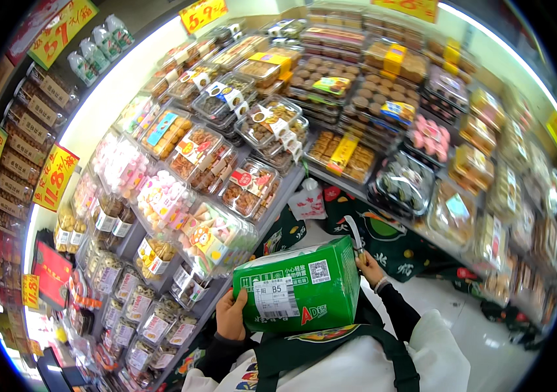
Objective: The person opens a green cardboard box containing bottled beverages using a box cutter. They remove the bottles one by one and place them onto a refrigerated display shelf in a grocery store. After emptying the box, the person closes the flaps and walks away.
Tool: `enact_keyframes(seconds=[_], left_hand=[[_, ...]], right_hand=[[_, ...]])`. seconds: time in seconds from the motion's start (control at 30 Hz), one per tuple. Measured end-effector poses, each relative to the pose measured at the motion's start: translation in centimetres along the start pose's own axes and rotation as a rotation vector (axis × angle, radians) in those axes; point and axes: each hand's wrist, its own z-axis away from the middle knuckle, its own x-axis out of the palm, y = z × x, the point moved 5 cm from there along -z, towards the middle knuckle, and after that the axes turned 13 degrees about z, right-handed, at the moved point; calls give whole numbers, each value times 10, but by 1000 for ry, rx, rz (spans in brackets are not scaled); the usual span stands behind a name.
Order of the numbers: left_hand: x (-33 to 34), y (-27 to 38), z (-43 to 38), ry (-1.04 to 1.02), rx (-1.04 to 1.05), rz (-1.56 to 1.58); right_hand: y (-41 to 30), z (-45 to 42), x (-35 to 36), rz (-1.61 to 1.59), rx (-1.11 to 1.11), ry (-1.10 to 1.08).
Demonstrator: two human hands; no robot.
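Note:
A green cardboard carton (303, 286) with printing and a white label (276, 298) is held in front of my body, tilted. My left hand (232, 313) grips its left end, thumb on the printed face. At the carton's right end, my right hand (372, 270) closes around the lower end of a slim, pale, curved strip (353, 230). The strip rises past the carton's upper right corner; whether it is a blade or a strap is unclear. Part of the right hand's fingers is hidden.
Shelves of clear plastic boxes of biscuits (325, 73) and sweets (161, 196) wrap around me on both sides. A white bag with red print (308, 201) stands in the corner gap. Dark printed cloth (406, 245) hangs below the right shelf, above pale floor tiles (474, 323).

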Motion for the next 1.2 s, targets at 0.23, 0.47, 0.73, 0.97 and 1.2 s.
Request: enact_keyframes(seconds=[0.23,0.47,0.73,0.97,1.2], left_hand=[[57,3,-58,235,92,-24],[99,-3,-78,453,138,107],[132,14,-87,486,93,5],[136,14,-88,533,146,57],[131,18,-96,582,204,246]], right_hand=[[-44,-174,-19,21,-62,-165],[-91,-282,-14,169,-45,-433],[-88,-323,-11,134,-26,-521],[-82,-347,28,232,-131,-584],[-100,-360,39,342,-82,-656]])
